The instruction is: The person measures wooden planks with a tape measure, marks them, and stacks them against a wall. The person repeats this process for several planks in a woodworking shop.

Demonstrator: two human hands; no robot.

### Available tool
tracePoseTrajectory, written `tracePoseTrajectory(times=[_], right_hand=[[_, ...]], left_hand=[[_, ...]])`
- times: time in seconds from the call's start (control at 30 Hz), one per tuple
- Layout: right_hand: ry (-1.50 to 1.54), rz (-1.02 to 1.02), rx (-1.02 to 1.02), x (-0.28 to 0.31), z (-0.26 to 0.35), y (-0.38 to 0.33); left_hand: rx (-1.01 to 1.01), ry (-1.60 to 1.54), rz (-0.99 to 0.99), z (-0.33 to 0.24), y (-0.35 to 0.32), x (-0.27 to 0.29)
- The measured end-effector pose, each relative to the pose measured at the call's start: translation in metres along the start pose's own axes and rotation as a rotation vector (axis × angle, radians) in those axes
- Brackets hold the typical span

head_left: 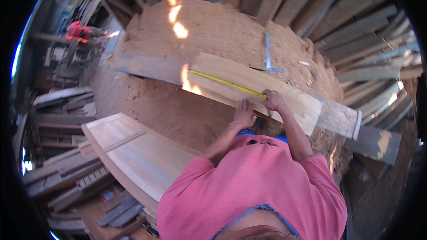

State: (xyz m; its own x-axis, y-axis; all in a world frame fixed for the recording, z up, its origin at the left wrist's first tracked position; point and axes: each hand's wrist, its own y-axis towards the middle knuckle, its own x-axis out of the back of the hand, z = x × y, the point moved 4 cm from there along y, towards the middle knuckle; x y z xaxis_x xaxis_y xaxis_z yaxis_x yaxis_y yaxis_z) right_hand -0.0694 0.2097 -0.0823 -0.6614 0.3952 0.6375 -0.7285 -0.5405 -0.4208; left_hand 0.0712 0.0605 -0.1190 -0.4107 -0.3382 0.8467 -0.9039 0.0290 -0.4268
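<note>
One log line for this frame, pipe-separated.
left hand: flat on pale plank | right hand: pinning yellow tape measure | tape: stretched along plank | ground: sawdust

The near edge of the pale plank is hidden under both hands; beside it, the tape measure case is probably covered by the right hand.

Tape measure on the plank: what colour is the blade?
Yellow. The tape measure lies stretched along the pale plank; seen in the head view.
</note>
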Motion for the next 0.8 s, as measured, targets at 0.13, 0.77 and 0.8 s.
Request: tracePoseTrajectory(times=[0.13, 0.77, 0.8], right_hand=[[0.053, -0.007, -0.117, 0.014, -0.061, -0.038], [0.032, -0.299, -0.321, 0.101, -0.250, -0.205], [0.038, -0.300, -0.333, 0.100, -0.250, -0.206]], left_hand=[[0.014, 0.048, 0.112, 0.000, 0.006, 0.002], [0.010, 0.175, 0.326, -0.015, 0.016, 0.015], [0.024, 0.175, 0.334, -0.016, 0.017, 0.015]])
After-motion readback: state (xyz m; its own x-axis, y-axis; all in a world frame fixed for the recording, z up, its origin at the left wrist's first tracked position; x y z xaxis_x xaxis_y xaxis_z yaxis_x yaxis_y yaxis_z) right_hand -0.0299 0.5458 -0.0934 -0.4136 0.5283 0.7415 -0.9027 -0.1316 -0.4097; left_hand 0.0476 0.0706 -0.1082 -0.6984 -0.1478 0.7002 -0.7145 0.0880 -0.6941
